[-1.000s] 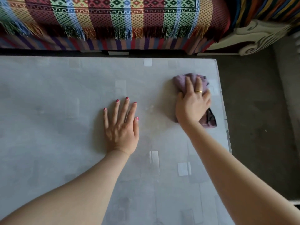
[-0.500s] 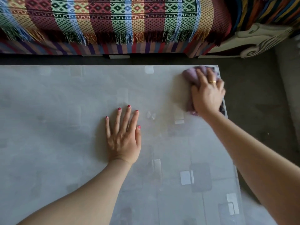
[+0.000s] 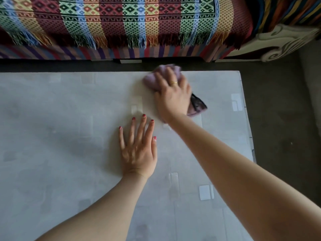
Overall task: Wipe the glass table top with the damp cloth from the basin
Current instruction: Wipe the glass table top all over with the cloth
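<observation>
So my right hand (image 3: 172, 98) presses the cloth (image 3: 154, 79) at the table's (image 3: 52, 105) far edge, left hand (image 3: 138, 150) flat, empty.

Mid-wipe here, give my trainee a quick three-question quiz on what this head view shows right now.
1. True or false: the left hand lies flat and spread on the glass table top, holding nothing.
2. Multiple choice: where is the purple cloth? A) in a basin B) under the right hand, near the table's far edge C) draped on the patterned blanket
3. Fill in: a gold ___ shows on one of the right hand's fingers.

Key
1. True.
2. B. No basin is in view; part of the cloth also sticks out to the right of the wrist.
3. Ring.
</observation>
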